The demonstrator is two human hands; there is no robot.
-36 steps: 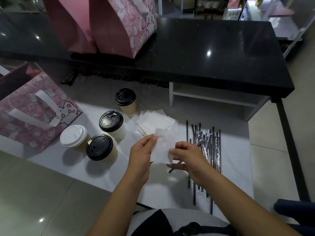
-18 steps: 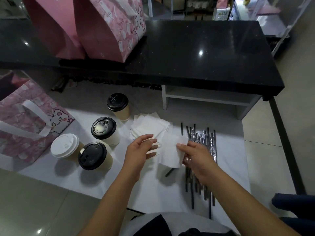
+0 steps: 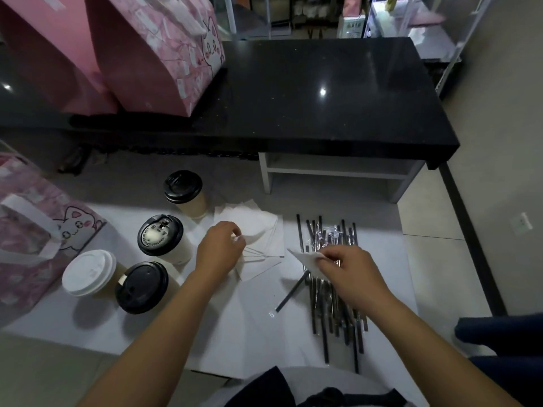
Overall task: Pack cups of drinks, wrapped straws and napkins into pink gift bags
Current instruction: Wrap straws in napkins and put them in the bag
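Note:
My right hand (image 3: 349, 274) pinches one white napkin (image 3: 305, 258) and holds it above the pile of black wrapped straws (image 3: 332, 277). My left hand (image 3: 220, 248) rests on the stack of white napkins (image 3: 252, 227), its fingertips pinching the edge of the top sheet. Several lidded paper cups stand to the left on the white sheet: three with black lids (image 3: 182, 186) (image 3: 160, 235) (image 3: 141, 287) and one with a white lid (image 3: 88, 272). A pink cat-print gift bag (image 3: 32, 230) stands open at the far left.
A low black table (image 3: 323, 98) runs across the back, with two more pink gift bags (image 3: 152, 51) standing on its left end. One loose straw (image 3: 289, 293) lies askew beside the pile. Beige floor tiles lie to the right and in front.
My hands have drawn apart. The right hand carried the napkin rightward over the straws, while the left let go of it and dropped onto the napkin stack.

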